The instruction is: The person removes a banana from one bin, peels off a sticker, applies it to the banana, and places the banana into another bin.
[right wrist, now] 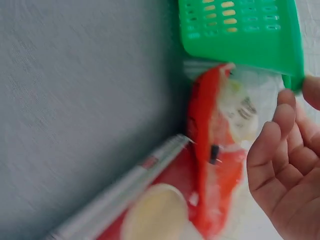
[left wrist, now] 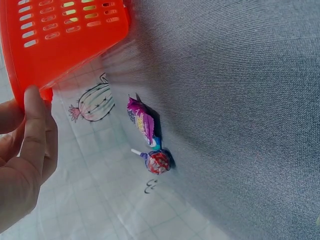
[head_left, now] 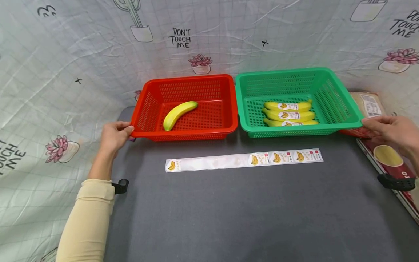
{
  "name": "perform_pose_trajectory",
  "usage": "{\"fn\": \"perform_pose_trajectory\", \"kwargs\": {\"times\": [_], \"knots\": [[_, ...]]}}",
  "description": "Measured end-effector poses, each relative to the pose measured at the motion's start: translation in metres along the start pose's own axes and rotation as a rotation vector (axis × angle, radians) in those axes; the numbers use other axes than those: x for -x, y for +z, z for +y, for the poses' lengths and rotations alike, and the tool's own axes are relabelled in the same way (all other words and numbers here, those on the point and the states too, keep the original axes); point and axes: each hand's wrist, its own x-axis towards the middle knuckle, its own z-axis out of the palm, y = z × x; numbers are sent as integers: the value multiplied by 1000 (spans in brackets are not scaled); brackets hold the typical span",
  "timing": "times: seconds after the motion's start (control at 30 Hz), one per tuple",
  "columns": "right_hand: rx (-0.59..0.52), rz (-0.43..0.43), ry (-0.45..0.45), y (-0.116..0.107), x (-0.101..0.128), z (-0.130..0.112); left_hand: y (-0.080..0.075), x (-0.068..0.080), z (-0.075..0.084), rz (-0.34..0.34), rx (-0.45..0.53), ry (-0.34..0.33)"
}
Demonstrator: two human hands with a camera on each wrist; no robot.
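My left hand [head_left: 112, 140] pinches the front left corner of a red plastic basket [head_left: 186, 134]. One plain banana [head_left: 178, 114] lies inside it. At the right, my right hand [head_left: 394, 133] holds the front right corner of a green plastic basket [head_left: 302, 128] between thumb and fingers. Several stickered bananas [head_left: 291, 115] lie stacked front to back in the green basket. Both baskets stand side by side at the back of the table. In front of them lies a label strip [head_left: 212, 162], with banana stickers at both ends and a bare stretch between.
Beyond the green basket's right side sit a red and clear packet [right wrist: 212, 150] and a dark red box [head_left: 391, 160]. Two wrapped sweets, a purple one [left wrist: 142, 120] and a lollipop [left wrist: 158, 162], lie by the table's left edge. A printed cloth [head_left: 229, 36] hangs behind.
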Motion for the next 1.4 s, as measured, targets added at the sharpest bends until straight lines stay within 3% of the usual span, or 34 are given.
{"fn": "perform_pose_trajectory", "kwargs": {"times": [0.17,0.27,0.37,0.53,0.6,0.7,0.9,1.0,1.2,1.4], "knots": [[169,57,-22,-15,-26,-40,-7,3,-2,0,21,-18],[147,-7,-158,-18,-52,-72,-8,4,-2,2,18,-24],[117,-132,-277,-11,-68,-131,-6,2,1,-1,12,-26],[102,-289,-405,32,-74,-252,14,3,10,6,56,-40],[98,-360,-455,60,-76,-285,27,4,15,7,85,-38],[137,-484,-505,110,-81,-316,46,9,21,0,136,-19],[190,-676,-565,197,-90,-328,70,30,29,-22,200,-10],[205,-735,-553,229,-103,-326,74,29,28,-19,227,-6],[256,-811,-507,260,-129,-315,72,24,23,-16,284,-3],[213,-794,-494,272,-138,-301,73,25,21,-19,284,-17]]}}
